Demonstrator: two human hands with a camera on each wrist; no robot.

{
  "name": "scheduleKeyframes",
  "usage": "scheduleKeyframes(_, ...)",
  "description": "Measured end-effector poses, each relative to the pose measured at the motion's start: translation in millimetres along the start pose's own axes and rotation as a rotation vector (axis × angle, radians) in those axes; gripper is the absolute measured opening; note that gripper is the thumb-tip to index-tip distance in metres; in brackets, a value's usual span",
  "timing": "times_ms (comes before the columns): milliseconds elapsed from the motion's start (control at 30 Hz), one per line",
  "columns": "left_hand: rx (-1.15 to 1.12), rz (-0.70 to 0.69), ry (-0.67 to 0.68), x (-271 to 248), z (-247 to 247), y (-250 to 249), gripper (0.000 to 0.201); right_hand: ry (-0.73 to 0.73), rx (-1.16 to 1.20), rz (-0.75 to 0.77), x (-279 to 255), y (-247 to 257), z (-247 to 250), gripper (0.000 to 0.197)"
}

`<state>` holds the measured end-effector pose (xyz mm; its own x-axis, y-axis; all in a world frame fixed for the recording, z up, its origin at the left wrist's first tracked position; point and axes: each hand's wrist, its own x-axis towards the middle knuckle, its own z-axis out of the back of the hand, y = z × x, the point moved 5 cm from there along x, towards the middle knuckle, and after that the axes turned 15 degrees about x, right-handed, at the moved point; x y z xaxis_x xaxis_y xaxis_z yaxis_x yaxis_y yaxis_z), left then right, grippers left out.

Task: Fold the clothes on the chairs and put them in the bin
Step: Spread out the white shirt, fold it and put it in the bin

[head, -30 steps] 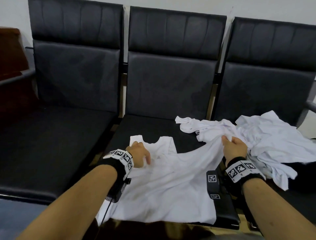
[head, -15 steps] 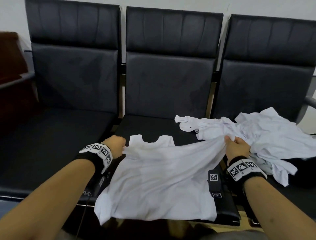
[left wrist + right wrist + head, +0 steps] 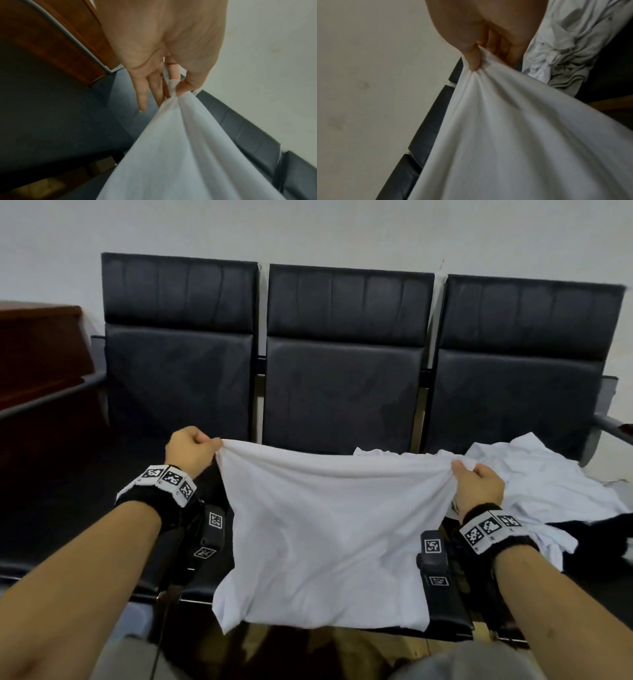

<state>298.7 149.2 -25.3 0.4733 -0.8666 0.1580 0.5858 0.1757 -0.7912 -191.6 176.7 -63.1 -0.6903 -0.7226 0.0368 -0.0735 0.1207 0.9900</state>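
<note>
Nearest me, the white shirt (image 3: 329,529) hangs spread between the person's two hands, its lower edge draping over the front of the middle chair (image 3: 342,392). The left hand (image 3: 190,453) pinches one upper corner between thumb and fingers, the other fingers loosely extended in the wrist view. The right hand (image 3: 478,486) bunches the opposite corner, thumb pressed onto the cloth. The top edge sags a little between them.

Just past the right hand, a heap of white clothes (image 3: 541,484) lies crumpled on the right-hand chair, waiting its turn. No bin shows in any view.

I'd say this is the opening of the fold: the garment is lifted and spread. Next it wants laying flat on the seat, or the two corners brought together, keeping both grips firm so the cloth stays even.
</note>
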Motion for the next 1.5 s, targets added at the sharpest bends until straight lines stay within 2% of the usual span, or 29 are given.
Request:
scheduleKeyframes(100, -0.119, 0.006, -0.019, -2, 16, 3, 0.023, -0.01, 0.081, 0.005, -1, 22, 5, 0.025)
scheduleKeyframes(200, -0.172, -0.01, -0.11, -10, 35, -4, 0.022, -0.032, 0.128, 0.01, -5, 38, 9, 0.04)
scheduleKeyframes(300, -0.16, -0.038, -0.214, -13, 49, -12, 0.023, -0.055, 0.182, 0.028, -8, 47, 8, 0.04)
scheduleKeyframes(367, -0.171, -0.043, -0.228, -7, 50, -12, 0.021, -0.052, 0.18, 0.048, -5, 51, 6, 0.036)
scheduleKeyframes(533, -0.041, -0.03, -0.124, 21, 25, -7, 0.014, 0.007, 0.04, 0.066, 16, 28, -17, 0.037)
scheduleKeyframes(633, 0.151, 0.024, -0.042, 43, -14, 13, 0.015, 0.063, -0.19, -0.032, 45, -22, -37, 0.032)
scheduleKeyframes(733, 0.35, 0.084, 0.053, 70, -64, 50, 0.015, 0.103, -0.38, -0.16, 62, -80, -54, 0.038)
scheduleKeyframes(867, 0.586, 0.115, 0.123, 94, -121, 85, 0.01, 0.134, -0.562, -0.221, 77, -139, -67, 0.024)
scheduleKeyframes(900, 0.622, 0.14, 0.111, 96, -126, 88, 0.006, 0.12, -0.559, -0.219, 80, -144, -66, 0.025)
scheduleKeyframes(967, 0.663, 0.225, 0.061, 100, -132, 93, 0.014, 0.091, -0.527, -0.217, 85, -145, -67, 0.025)
scheduleKeyframes(1033, 0.653, 0.253, 0.092, 104, -134, 94, 0.016, 0.058, -0.463, -0.195, 92, -139, -69, 0.023)
scheduleKeyframes(1167, 0.597, 0.213, 0.083, 110, -125, 88, 0.019, -0.006, -0.349, -0.118, 97, -121, -77, 0.019)
scheduleKeyframes(1267, 0.512, 0.15, 0.051, 112, -121, 80, 0.019, -0.003, -0.373, -0.11, 101, -118, -83, 0.022)
scheduleKeyframes(1333, 0.459, 0.125, 0.098, 111, -129, 82, 0.014, 0.064, -0.423, -0.144, 96, -125, -91, 0.019)
scheduleKeyframes(1367, 0.456, 0.136, 0.148, 109, -135, 85, 0.012, 0.085, -0.425, -0.174, 94, -131, -93, 0.024)
scheduleKeyframes(1433, 0.507, 0.143, 0.269, 100, -146, 88, 0.03, 0.101, -0.41, -0.212, 85, -139, -95, 0.04)
scheduleKeyframes(1500, 0.564, 0.137, 0.329, 91, -147, 85, 0.05, 0.104, -0.395, -0.222, 78, -138, -94, 0.047)
